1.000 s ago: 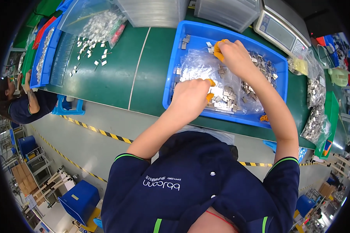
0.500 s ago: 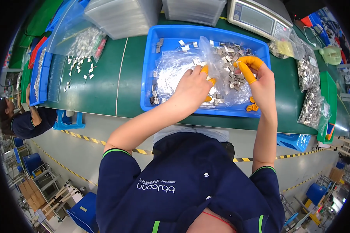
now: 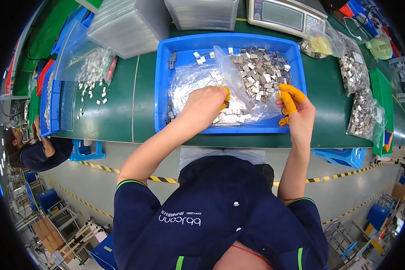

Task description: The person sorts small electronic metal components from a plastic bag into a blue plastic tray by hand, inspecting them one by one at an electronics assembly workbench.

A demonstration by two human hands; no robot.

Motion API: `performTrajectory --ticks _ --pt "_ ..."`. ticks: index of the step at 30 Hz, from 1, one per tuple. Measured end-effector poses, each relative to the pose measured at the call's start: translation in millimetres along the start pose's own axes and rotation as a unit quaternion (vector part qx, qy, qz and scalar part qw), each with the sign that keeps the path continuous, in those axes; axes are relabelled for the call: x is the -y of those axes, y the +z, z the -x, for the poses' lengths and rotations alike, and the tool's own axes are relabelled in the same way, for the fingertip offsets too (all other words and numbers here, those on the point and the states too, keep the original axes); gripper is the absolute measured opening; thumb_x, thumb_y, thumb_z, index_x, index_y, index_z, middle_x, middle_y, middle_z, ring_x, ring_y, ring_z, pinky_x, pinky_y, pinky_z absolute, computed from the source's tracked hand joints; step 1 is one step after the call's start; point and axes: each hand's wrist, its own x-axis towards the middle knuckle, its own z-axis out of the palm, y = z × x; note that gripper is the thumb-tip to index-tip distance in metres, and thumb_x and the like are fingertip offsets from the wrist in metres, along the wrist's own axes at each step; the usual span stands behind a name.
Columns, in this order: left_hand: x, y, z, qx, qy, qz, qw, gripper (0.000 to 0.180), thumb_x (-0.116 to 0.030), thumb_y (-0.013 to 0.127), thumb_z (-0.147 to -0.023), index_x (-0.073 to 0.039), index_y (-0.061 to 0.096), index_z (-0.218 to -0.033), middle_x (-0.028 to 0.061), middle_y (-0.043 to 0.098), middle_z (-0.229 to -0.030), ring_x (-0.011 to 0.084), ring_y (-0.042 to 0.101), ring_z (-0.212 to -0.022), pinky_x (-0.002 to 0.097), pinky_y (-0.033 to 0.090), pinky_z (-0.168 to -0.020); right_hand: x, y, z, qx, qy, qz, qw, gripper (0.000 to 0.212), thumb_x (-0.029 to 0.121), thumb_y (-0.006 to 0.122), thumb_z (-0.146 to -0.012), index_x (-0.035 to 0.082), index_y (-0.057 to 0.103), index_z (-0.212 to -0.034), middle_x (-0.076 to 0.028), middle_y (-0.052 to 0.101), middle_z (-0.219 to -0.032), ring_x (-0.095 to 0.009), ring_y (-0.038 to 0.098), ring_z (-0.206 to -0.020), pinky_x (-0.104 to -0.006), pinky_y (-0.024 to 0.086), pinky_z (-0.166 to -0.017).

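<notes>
A blue tray (image 3: 163, 81) holds a crumpled clear plastic bag (image 3: 191, 74) and many small metal-cased parts (image 3: 261, 67), heaped mostly in its right half. Over the bag, my left hand (image 3: 204, 105) bends downward with its yellow-cotted fingers curled. Whatever they grip is hidden beneath them. At the tray's right side, my right hand (image 3: 299, 108) brings thumb and forefinger together in yellow finger cots; anything pinched there is too small to name. Paler parts (image 3: 231, 117) lie just below my left hand. Several loose orange finger cots (image 3: 284, 120) rest in the tray's near right corner.
Left on the green table (image 3: 112, 108) are white parts (image 3: 92, 92) by a clear bag. Clear plastic stacks (image 3: 126, 27) and a scale (image 3: 283, 15) stand behind the tray. Filled bags (image 3: 362, 112) lie at right. A co-worker (image 3: 42, 150) sits far left.
My left hand has drawn its fingers in and turned downward. The right hand has come down from the metal parts toward the tray's near right corner, uncovering the heap. The whole view has shifted slightly.
</notes>
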Motion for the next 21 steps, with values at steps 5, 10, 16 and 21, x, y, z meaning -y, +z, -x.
performTrajectory --ticks 5,10,16,21 --pt "0 -24 10 -0.055 -0.153 0.107 0.981 0.026 -0.006 0.059 -0.079 0.003 0.056 -0.103 0.0196 0.059 -0.103 0.0288 0.062 -0.083 0.0304 0.050 -0.069 3 6 12 -0.026 -0.011 -0.068 0.997 0.020 0.003 0.053 -0.086 -0.001 0.057 -0.105 -0.008 0.061 -0.087 -0.013 0.060 -0.069 -0.0200 0.048 -0.060" --pt "-4 -30 27 -0.107 -0.163 0.627 0.755 0.027 0.000 0.047 -0.087 0.008 0.048 -0.113 0.0162 0.056 -0.108 0.0271 0.059 -0.098 0.0312 0.050 -0.083 8 28 16 0.006 -0.085 -0.091 0.992 0.026 0.001 0.052 -0.086 -0.001 0.053 -0.111 -0.007 0.059 -0.091 -0.014 0.060 -0.074 -0.0238 0.048 -0.070" --pt "-18 -23 33 -0.173 -0.170 0.822 0.516 0.031 -0.005 0.051 -0.087 0.006 0.046 -0.115 0.0187 0.055 -0.111 0.0275 0.056 -0.102 0.0302 0.048 -0.086 12 62 22 0.082 -0.109 -0.042 0.990 0.028 -0.004 0.047 -0.086 0.001 0.053 -0.112 -0.004 0.057 -0.101 -0.011 0.053 -0.087 -0.0227 0.043 -0.078" --pt "-24 -8 34 -0.177 -0.137 0.814 0.536 0.029 -0.007 0.053 -0.086 0.004 0.049 -0.112 0.0172 0.056 -0.111 0.0260 0.058 -0.100 0.0296 0.049 -0.083 21 73 25 0.090 -0.094 -0.129 0.983 0.032 -0.007 0.053 -0.081 -0.003 0.050 -0.113 -0.010 0.058 -0.103 -0.016 0.058 -0.084 -0.0252 0.046 -0.077"
